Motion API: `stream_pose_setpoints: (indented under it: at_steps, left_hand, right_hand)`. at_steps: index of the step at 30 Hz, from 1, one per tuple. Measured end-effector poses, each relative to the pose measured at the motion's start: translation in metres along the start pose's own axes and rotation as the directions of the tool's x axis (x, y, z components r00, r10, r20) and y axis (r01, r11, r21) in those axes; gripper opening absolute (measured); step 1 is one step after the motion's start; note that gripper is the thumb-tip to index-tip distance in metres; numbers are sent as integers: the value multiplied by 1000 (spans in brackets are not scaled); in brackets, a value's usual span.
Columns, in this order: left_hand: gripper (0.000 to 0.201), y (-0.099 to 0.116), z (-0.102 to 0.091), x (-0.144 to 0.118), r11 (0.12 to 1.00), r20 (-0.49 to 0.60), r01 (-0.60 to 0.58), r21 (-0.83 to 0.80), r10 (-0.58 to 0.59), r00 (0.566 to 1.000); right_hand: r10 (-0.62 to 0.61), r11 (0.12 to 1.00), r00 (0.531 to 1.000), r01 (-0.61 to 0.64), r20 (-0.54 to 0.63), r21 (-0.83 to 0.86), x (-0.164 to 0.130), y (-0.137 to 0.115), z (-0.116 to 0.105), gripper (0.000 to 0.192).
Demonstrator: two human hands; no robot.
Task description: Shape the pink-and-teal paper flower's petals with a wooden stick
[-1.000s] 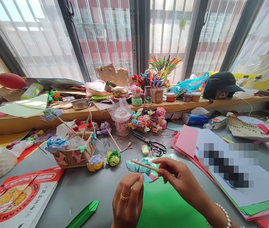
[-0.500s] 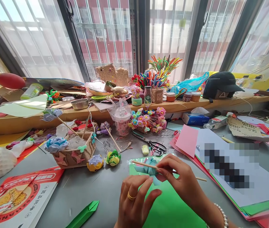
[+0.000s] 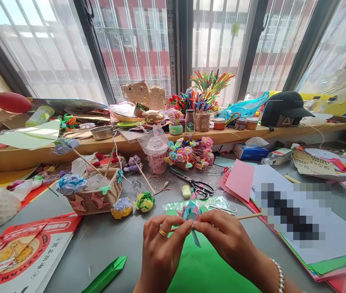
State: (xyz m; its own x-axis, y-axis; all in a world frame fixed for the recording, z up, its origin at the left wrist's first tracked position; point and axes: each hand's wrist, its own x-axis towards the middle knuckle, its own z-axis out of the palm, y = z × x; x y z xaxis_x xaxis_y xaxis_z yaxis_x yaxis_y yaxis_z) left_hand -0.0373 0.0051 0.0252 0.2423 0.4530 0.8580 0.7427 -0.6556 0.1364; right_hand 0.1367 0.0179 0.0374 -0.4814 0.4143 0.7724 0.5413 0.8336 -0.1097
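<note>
Teal paper flower [image 3: 190, 211] is pinched by L hand [image 3: 164, 249] & R hand [image 3: 225, 234], stick [image 3: 250, 216] pointing R, axis approx. crosswise.

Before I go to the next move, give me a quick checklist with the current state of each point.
1. Left hand grip: ok, fingertips pinched at the near side of the paper flower.
2. Right hand grip: ok, fingertips pinched there too, meeting the left hand's.
3. Paper flower fully visible: not ok, the fingers cover its near part.
4. Wooden stick secured to the flower: cannot tell; one end shows beyond the right hand, the rest is mostly hidden.
5. Scissors clear of both hands: ok, lying beyond them.
6. Green folded strip clear of the hands: ok, apart from the left hand.
</note>
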Motion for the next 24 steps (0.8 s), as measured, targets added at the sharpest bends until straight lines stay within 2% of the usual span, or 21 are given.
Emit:
stream_pose_setpoints:
  at_steps: [2, 5, 8, 12, 18, 21, 24]
  left_hand:
    - [16, 0, 0, 1, 1000, -12, 5, -15, -5, 1000]
    - [18, 1, -1, 3, 999, -8, -50, 0, 50, 999]
    - [18, 3, -1, 2, 997, -57, -70, 15, 71, 996]
    - [20, 3, 1, -4, 993, -68, -114, 34, 116, 991]
    - [18, 1, 2, -8, 982, -54, -180, 53, 182, 982]
    - [18, 1, 2, -7, 983, -51, -179, 42, 181, 982]
    - [17, 0, 3, -7, 985, -32, -172, 24, 173, 984]
  right_hand:
    - [-40, 999, 999, 40, 15, -9, 0, 1, 0, 25]
    - [-44, 999, 999, 44, 1, 18, 1, 1, 0, 21]
    - [45, 993, 999, -44, -6, 106, 2, 2, 1, 16]
    - [199, 947, 978, -207, 57, 247, 3, 3, 0, 19]
    - [301, 902, 948, -318, 104, 292, 4, 2, -2, 20]
    - [307, 905, 946, -324, 103, 276, 3, 2, -1, 21]
    - [251, 941, 965, -261, 73, 214, 3, 2, 0, 20]
